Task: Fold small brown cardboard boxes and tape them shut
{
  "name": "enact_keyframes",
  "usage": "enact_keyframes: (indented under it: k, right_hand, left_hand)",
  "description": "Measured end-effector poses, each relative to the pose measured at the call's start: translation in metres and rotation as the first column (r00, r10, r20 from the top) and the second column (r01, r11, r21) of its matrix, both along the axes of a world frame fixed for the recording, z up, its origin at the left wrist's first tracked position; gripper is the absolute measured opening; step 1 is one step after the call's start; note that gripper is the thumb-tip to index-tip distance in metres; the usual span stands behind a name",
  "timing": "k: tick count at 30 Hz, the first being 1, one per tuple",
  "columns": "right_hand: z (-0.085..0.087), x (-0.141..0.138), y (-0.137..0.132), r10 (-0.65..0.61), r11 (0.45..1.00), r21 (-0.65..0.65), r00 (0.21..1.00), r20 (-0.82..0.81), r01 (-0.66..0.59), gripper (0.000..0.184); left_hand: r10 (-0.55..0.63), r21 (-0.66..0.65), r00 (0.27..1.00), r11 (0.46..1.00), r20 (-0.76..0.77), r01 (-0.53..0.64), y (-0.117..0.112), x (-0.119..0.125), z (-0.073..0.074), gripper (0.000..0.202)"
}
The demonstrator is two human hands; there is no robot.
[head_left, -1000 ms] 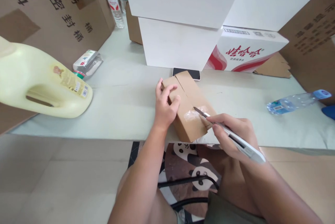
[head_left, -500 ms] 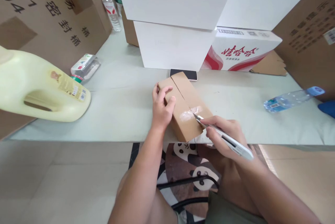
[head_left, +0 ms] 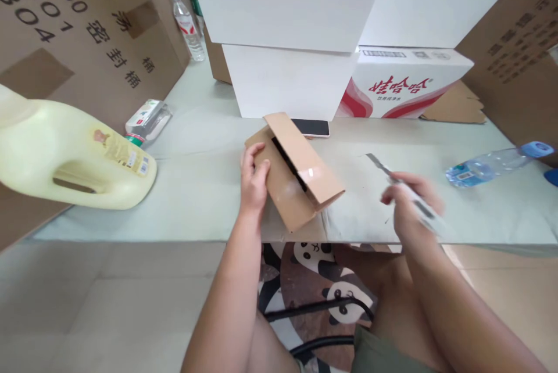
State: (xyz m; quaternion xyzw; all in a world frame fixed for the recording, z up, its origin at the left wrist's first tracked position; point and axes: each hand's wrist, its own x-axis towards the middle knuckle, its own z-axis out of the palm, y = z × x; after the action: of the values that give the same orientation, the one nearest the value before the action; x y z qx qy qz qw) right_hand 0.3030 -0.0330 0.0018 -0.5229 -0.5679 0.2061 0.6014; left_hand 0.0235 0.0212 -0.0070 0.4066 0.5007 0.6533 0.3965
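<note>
A small brown cardboard box (head_left: 300,178) lies near the table's front edge, its right top flap lifted so a dark gap shows along the seam. My left hand (head_left: 253,178) grips the box's left side, fingers curled over the top edge. My right hand (head_left: 410,201), blurred by motion, is to the right of the box and apart from it, closed round a white utility knife (head_left: 394,178) whose blade points up and left.
A pale yellow jug (head_left: 74,155) lies at the left. White boxes (head_left: 288,79) and a red-printed carton (head_left: 403,85) stand behind, with a phone (head_left: 311,127) in front of them. Water bottles lie at right (head_left: 497,167) and stand far back (head_left: 187,24). Large brown cartons flank both sides.
The knife has left the taped seam and my right hand has swung off to the right. The box's flap has come up and the box has shifted slightly left.
</note>
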Motion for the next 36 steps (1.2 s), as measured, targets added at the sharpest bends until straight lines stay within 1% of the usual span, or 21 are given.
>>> enact_keyframes:
  k: [1, 2, 4, 5, 7, 9, 10, 12, 14, 15, 18, 20, 22, 24, 26, 27, 29, 30, 32, 34, 36]
  right_hand:
    - [-0.01, 0.003, 0.01, -0.016, 0.995, -0.096, 0.99, 0.137, 0.029, 0.027]
    - [-0.02, 0.006, 0.019, 0.016, 0.981, -0.191, 0.963, 0.269, 0.037, 0.036]
    - [-0.04, 0.013, 0.035, 0.134, 0.939, -0.34, 0.866, 0.482, 0.045, 0.051]
    - [-0.049, 0.016, 0.041, 0.183, 0.924, -0.379, 0.812, 0.554, 0.051, 0.056]
    - [-0.062, 0.019, 0.049, 0.221, 0.923, -0.382, 0.743, 0.632, 0.05, 0.059]
    - [-0.067, 0.019, 0.051, 0.22, 0.939, -0.342, 0.714, 0.665, 0.029, 0.056]
    - [-0.066, 0.018, 0.051, 0.233, 0.946, -0.325, 0.716, 0.658, -0.009, 0.054]
    - [-0.061, 0.012, 0.048, 0.304, 0.943, -0.297, 0.741, 0.599, -0.147, 0.052]
    - [-0.054, 0.005, 0.046, 0.392, 0.919, -0.258, 0.772, 0.501, -0.3, 0.052]
    - [-0.051, 0.002, 0.045, 0.421, 0.906, -0.24, 0.79, 0.446, -0.348, 0.054]
    - [-0.048, -0.005, 0.044, 0.448, 0.889, -0.235, 0.854, 0.266, -0.394, 0.062]
    - [-0.052, -0.006, 0.046, 0.452, 0.877, -0.252, 0.88, 0.144, -0.409, 0.063]
    - [-0.056, -0.006, 0.047, 0.457, 0.863, -0.262, 0.888, 0.043, -0.432, 0.06]
    - [-0.058, -0.007, 0.047, 0.46, 0.851, -0.277, 0.888, -0.017, -0.447, 0.057]
    - [-0.057, -0.009, 0.046, 0.434, 0.854, -0.307, 0.901, -0.022, -0.419, 0.053]
    - [-0.055, -0.011, 0.046, 0.392, 0.872, -0.314, 0.92, -0.012, -0.376, 0.052]
    - [-0.05, -0.014, 0.044, 0.27, 0.917, -0.307, 0.963, 0.006, -0.255, 0.053]
    - [-0.047, -0.015, 0.043, 0.205, 0.935, -0.298, 0.979, 0.01, -0.193, 0.055]
    - [-0.042, -0.016, 0.041, 0.11, 0.95, -0.293, 0.994, -0.006, -0.107, 0.054]
    - [-0.04, -0.016, 0.039, 0.047, 0.95, -0.307, 0.996, -0.07, -0.067, 0.043]
    - [-0.04, -0.015, 0.038, -0.015, 0.948, -0.318, 0.988, -0.153, -0.034, 0.036]
  left_hand:
    - [0.006, -0.029, 0.998, 1.0, 0.07, -0.004, 0.001, -0.003, 0.0, 0.04]
    - [0.021, -0.074, 0.992, 0.997, 0.123, -0.012, 0.002, -0.006, 0.0, 0.042]
    - [0.096, -0.208, 0.978, 0.976, 0.188, -0.056, 0.004, -0.013, 0.0, 0.044]
    - [0.139, -0.279, 0.967, 0.957, 0.216, -0.075, 0.005, -0.015, 0.0, 0.041]
    - [0.19, -0.371, 0.938, 0.926, 0.29, -0.073, 0.006, -0.02, -0.002, 0.031]
    - [0.184, -0.368, 0.926, 0.928, 0.331, -0.054, 0.007, -0.022, -0.003, 0.027]
    - [0.169, -0.348, 0.936, 0.936, 0.31, -0.053, 0.007, -0.022, -0.004, 0.028]
    - [0.137, -0.303, 0.965, 0.951, 0.223, -0.065, 0.007, -0.021, -0.004, 0.032]
    - [0.1, -0.248, 0.98, 0.967, 0.17, -0.055, 0.006, -0.02, -0.003, 0.039]
    - [0.08, -0.221, 0.982, 0.975, 0.17, -0.041, 0.005, -0.02, -0.002, 0.042]
    - [0.01, -0.164, 0.977, 0.986, 0.212, 0.026, 0.0, -0.02, 0.003, 0.046]
    - [-0.079, -0.141, 0.963, 0.983, 0.258, 0.118, -0.005, -0.02, 0.007, 0.05]
    - [-0.189, -0.142, 0.931, 0.96, 0.311, 0.242, -0.011, -0.019, 0.01, 0.061]
    - [-0.274, -0.179, 0.893, 0.918, 0.357, 0.353, -0.016, -0.018, 0.013, 0.078]
    - [-0.303, -0.232, 0.874, 0.884, 0.379, 0.407, -0.018, -0.015, 0.015, 0.092]
    - [-0.295, -0.256, 0.878, 0.877, 0.377, 0.405, -0.018, -0.014, 0.015, 0.095]
    - [-0.259, -0.298, 0.902, 0.881, 0.345, 0.367, -0.017, -0.012, 0.015, 0.094]
    - [-0.241, -0.315, 0.916, 0.885, 0.322, 0.344, -0.017, -0.011, 0.015, 0.09]
    - [-0.244, -0.337, 0.932, 0.883, 0.267, 0.328, -0.015, -0.012, 0.015, 0.074]
    - [-0.291, -0.35, 0.932, 0.868, 0.216, 0.352, -0.015, -0.014, 0.015, 0.052]
    - [-0.333, -0.359, 0.928, 0.856, 0.168, 0.372, -0.017, -0.016, 0.015, 0.041]
